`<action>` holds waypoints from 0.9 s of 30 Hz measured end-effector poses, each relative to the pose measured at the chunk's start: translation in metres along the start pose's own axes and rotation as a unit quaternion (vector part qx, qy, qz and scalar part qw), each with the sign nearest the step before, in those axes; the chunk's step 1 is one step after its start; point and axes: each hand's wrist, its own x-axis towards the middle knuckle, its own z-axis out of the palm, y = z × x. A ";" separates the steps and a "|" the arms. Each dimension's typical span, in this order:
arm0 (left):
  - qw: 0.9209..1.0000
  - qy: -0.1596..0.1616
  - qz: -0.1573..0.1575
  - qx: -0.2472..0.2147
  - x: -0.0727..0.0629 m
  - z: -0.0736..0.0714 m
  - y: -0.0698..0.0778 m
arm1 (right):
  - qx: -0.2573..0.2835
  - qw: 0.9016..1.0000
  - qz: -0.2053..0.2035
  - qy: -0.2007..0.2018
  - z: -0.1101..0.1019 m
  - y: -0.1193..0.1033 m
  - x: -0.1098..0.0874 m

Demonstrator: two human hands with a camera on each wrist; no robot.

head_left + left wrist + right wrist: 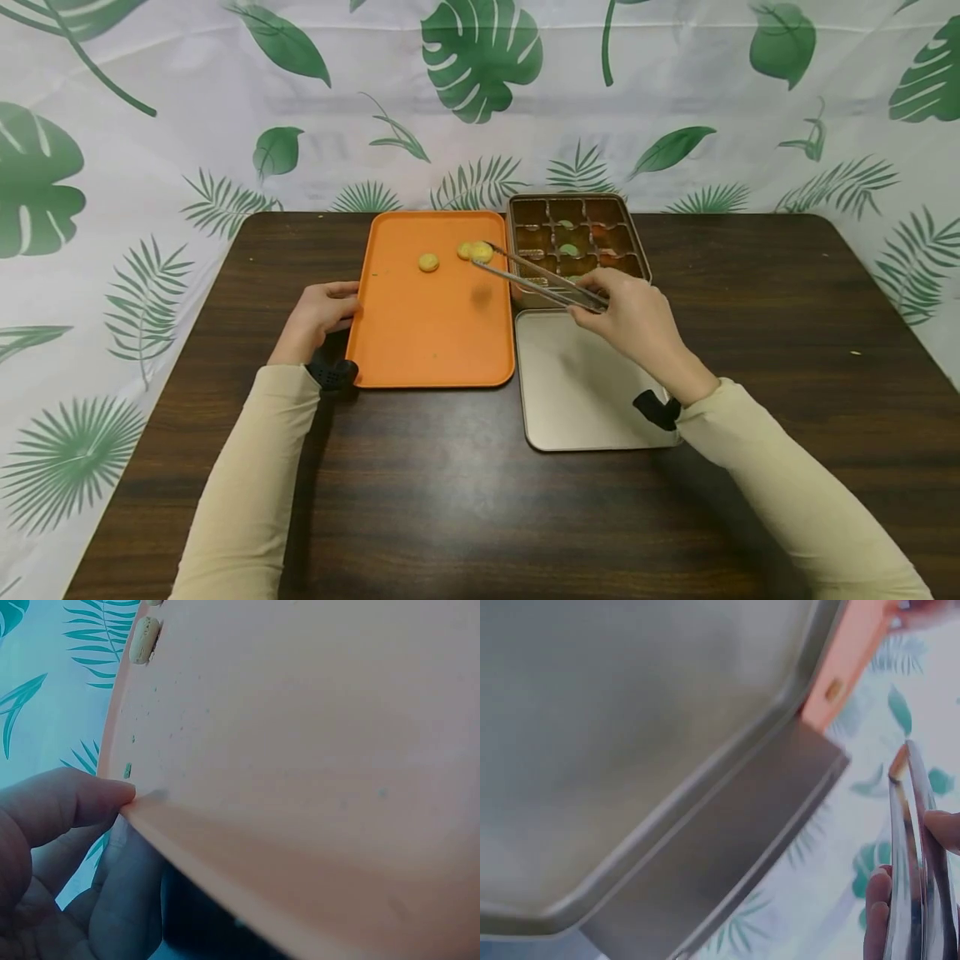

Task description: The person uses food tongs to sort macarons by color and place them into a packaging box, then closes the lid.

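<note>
One left hand (321, 312): you pinch the left edge of the orange tray (431, 342), thumb above.
Yellow cookies (428, 262): two lie on that tray; the third cookie (482, 252) is between the tips of the tongs (540, 270).
Divided box (531, 212): just right of the orange tray, behind the silver tray (577, 400).
Right hand (637, 317): you pinch the tongs.

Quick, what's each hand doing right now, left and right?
Left hand: closed, pinching the orange tray's edge.
Right hand: closed, holding metal tongs.
</note>
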 end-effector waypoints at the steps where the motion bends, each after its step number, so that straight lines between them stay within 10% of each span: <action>1: 1.000 0.001 0.001 0.000 0.000 0.000 0.000 | 0.004 1.000 0.004 0.007 -0.002 0.002 0.003; 27: 1.000 -0.001 0.006 0.004 0.002 0.001 0.000 | 0.010 0.991 0.128 0.025 0.000 0.043 0.034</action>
